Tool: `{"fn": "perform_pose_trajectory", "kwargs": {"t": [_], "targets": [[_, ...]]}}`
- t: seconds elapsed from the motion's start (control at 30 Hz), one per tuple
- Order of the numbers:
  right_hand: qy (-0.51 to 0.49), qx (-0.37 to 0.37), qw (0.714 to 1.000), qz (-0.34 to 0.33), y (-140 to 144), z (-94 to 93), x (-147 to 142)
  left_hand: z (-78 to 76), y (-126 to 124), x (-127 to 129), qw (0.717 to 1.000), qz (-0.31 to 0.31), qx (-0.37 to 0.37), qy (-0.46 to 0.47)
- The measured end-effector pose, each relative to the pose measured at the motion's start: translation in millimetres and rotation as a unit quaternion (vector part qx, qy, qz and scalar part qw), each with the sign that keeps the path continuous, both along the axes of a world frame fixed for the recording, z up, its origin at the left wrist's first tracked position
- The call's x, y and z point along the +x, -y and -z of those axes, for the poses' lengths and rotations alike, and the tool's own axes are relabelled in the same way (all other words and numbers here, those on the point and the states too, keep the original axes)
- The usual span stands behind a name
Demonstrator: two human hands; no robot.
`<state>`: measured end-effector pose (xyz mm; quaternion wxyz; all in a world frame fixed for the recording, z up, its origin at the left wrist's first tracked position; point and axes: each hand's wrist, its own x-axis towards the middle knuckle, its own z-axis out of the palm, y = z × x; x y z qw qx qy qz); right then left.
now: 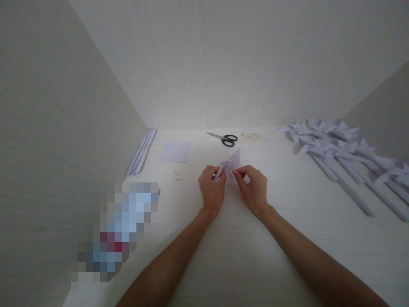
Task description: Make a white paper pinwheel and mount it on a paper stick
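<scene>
A white paper pinwheel (234,160), partly folded, is held between both hands over the middle of the table. My left hand (212,185) is closed on its left side, thumb and fingers pinching the paper. My right hand (252,185) pinches the lower right edge of the same paper between thumb and fingertips. One blade points up and away from me. The fingers hide the pinwheel's centre. Beyond the hands lie scissors (225,138) with black handles, their blades pointing left. A flat square of white paper (174,152) rests to the left of them.
Several finished paper pinwheels (332,140) on rolled paper sticks (354,196) are heaped at the right. A bundle of rolled paper sticks (142,152) lies by the left wall. Nearer me, a blurred-out object (128,221) sits on the left. Walls rise behind and on both sides.
</scene>
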<state>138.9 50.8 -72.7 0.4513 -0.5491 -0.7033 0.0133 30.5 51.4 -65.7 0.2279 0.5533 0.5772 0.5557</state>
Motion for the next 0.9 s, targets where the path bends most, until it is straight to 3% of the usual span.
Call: {"fn": "perform_pose_trajectory", "kwargs": {"t": [0.2,0.9], "targets": [[-0.017,0.001,0.999,-0.045,-0.5,2.8,0.4,1.7,-0.6,-1.1,1.0,0.002,0.005,-0.016],[-0.045,-0.002,0.997,-0.057,-0.7,1.6,1.0,3.2,-0.3,0.1,1.0,0.022,-0.001,-0.008]]}}
